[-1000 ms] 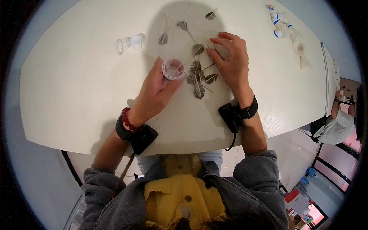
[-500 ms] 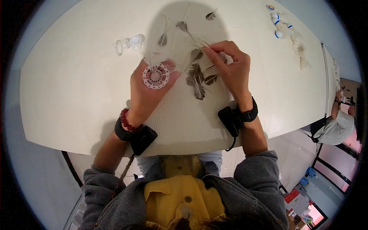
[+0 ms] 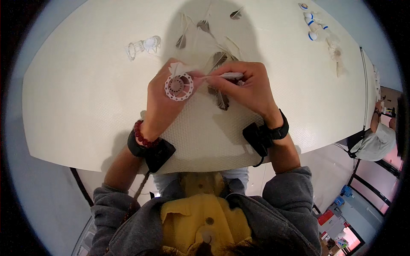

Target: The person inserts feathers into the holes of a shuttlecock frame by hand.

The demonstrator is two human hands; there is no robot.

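Note:
My left hand (image 3: 159, 96) is closed around a white plastic shuttlecock skirt (image 3: 176, 86), its round ring dotted with holes facing up. A pale feather piece (image 3: 176, 68) stands up at its far side. My right hand (image 3: 253, 87) pinches a whitish feather (image 3: 232, 76) by its shaft, which points left to the fingertips of my left hand. The two hands almost meet, and whether the shaft touches the ring I cannot tell. Grey-brown feathers (image 3: 222, 101) lie on the table under and beyond my right hand, which partly hides them.
Farther off lie more loose feathers (image 3: 205, 25). At the left rests another white openwork skirt (image 3: 136, 50) with a round white end. Blue-banded shuttlecock heads (image 3: 313, 36) and pale feathers (image 3: 335, 53) sit at the far right. Beyond the table's right edge is another person (image 3: 376, 143).
My right hand has come down and left from the scattered feathers to my left hand, now with a whitish feather in its pinch. The skirt has shifted slightly right.

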